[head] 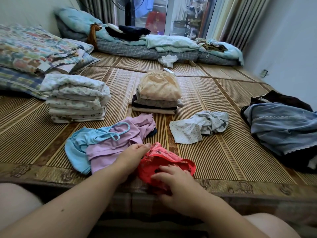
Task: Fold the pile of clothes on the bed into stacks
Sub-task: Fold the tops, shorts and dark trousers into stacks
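A small red garment [178,164] lies crumpled at the bed's near edge. My left hand [132,156] pinches its upper left edge. My right hand [175,179] presses on its lower part with fingers spread. Just left of it lie a lilac top [118,145] and a light blue strappy top [80,143], both unfolded. A loose pale dotted and grey heap [200,126] sits to the right. Two folded stacks stand behind: white floral pieces [75,98] and a mixed stack topped by a peach piece [158,90].
A woven bamboo mat [223,152] covers the bed. Blue and dark clothes [283,127] lie at the right edge. Patterned pillows [34,50] and folded quilts [154,47] line the left and far side. A wall [291,40] stands on the right.
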The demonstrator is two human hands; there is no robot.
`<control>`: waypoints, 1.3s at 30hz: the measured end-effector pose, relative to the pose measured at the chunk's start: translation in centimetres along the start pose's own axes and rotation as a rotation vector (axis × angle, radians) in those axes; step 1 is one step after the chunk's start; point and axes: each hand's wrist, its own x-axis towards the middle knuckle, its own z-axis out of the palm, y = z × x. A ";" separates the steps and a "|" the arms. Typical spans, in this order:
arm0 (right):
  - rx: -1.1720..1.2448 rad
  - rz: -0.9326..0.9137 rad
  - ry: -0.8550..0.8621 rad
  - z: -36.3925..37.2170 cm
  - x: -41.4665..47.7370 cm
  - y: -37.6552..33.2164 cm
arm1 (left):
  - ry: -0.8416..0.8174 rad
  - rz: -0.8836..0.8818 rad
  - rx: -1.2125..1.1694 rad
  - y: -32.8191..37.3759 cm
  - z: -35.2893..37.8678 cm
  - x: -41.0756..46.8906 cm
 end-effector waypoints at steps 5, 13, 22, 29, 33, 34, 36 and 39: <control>0.003 0.034 0.197 0.0 0.5 0.0 | -0.038 -0.072 -0.109 0.5 0.5 -0.2; 1.193 0.668 0.708 -1.1 3.1 2.5 | -0.091 -0.245 -0.294 0.6 0.1 0.2; 0.489 0.589 0.746 -1.3 0.8 4.0 | -0.023 -0.204 -0.050 0.2 1.6 0.9; -0.106 0.280 0.149 0.9 0.8 -0.2 | 0.052 -0.129 0.182 0.7 3.0 2.4; 0.393 0.359 0.415 0.7 1.6 1.1 | 0.087 -0.086 0.297 0.8 3.0 2.7; 0.637 0.475 0.503 -0.1 1.8 2.0 | 0.080 -0.073 0.307 0.8 2.9 2.7; 1.094 0.755 0.686 -1.7 2.0 4.1 | 0.056 -0.052 0.332 0.5 2.7 2.7; 0.941 0.928 0.911 -2.6 0.7 6.1 | 0.019 -0.070 0.300 0.3 2.4 2.3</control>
